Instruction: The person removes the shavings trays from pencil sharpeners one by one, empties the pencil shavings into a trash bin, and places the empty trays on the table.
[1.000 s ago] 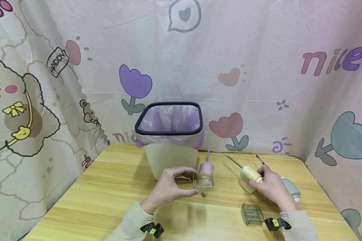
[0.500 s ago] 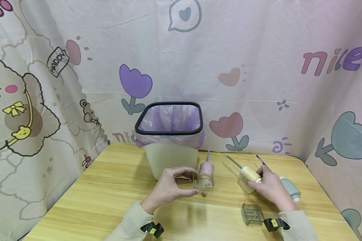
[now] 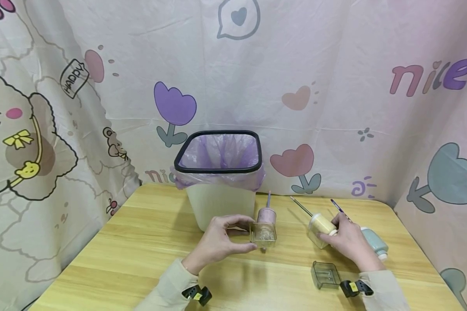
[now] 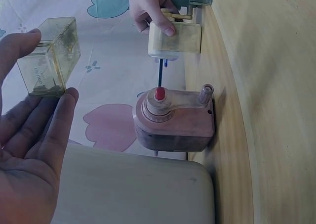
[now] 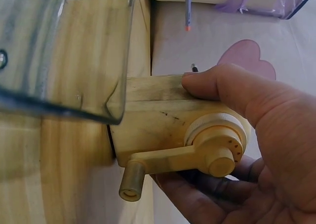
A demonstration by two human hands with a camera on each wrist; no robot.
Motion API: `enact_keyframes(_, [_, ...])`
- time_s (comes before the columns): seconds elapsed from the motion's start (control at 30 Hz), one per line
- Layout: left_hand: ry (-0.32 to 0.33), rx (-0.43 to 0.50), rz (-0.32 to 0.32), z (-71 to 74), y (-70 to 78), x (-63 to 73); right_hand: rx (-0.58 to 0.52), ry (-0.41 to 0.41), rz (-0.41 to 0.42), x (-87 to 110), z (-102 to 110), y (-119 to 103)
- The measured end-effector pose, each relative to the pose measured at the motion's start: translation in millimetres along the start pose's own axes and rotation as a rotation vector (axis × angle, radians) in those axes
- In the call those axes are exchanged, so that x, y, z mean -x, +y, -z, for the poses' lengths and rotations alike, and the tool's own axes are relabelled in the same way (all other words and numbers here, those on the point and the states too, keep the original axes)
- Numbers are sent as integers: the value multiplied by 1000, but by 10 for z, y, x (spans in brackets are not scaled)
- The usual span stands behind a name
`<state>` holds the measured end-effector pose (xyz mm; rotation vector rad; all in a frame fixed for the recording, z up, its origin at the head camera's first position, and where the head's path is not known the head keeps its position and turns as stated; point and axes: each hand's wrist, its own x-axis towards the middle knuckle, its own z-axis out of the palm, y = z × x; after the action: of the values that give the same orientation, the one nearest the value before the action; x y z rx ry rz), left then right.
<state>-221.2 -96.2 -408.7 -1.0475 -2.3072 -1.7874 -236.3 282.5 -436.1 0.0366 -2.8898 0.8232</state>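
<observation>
Only my right grip (image 3: 349, 239) has shifted noticeably since the earliest head frame, a touch to the left, showing more of the teal plastic sharpener (image 3: 375, 242) on its right. From the head camera, my left grip (image 3: 219, 242) pinches a small, clear, yellowish plastic box (image 3: 263, 235) by its left side, so the box juts out to the right of my fingers; speckled bits show in it. One relation I weigh most: the open mouth of the off-white, black-rimmed bin (image 3: 219, 203) lies far and slightly left of that box, and my left grip is much the nearer of the two. A smoky green clear box (image 3: 326, 275) rests near, on the wooden counter (image 3: 113, 259).

Through the left wrist camera, my thumb and fingers sit on opposite sides of the yellowish box, which is apart from the pink plastic crank sharpener (image 4: 173, 125) standing just right of the bin.

At the right wrist camera, I have thumb and curled fingers around the pale yellow plastic crank sharpener (image 5: 158, 130), which lies to the left of my palm. Its long axis, by the head view, runs from a green pencil (image 3: 302, 207) at far left to its crank at near right. I cannot tell whether its base touches the counter.
</observation>
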Motion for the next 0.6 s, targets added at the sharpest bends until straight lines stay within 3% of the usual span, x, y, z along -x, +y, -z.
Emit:
enact_keyframes(0.33, [-15,9,-10,-17,17,-20,11,-14,31,38,81,22])
enact_keyframes(0.6, [-17,65,18,80,47,0,-25,16,68,62,155,-78])
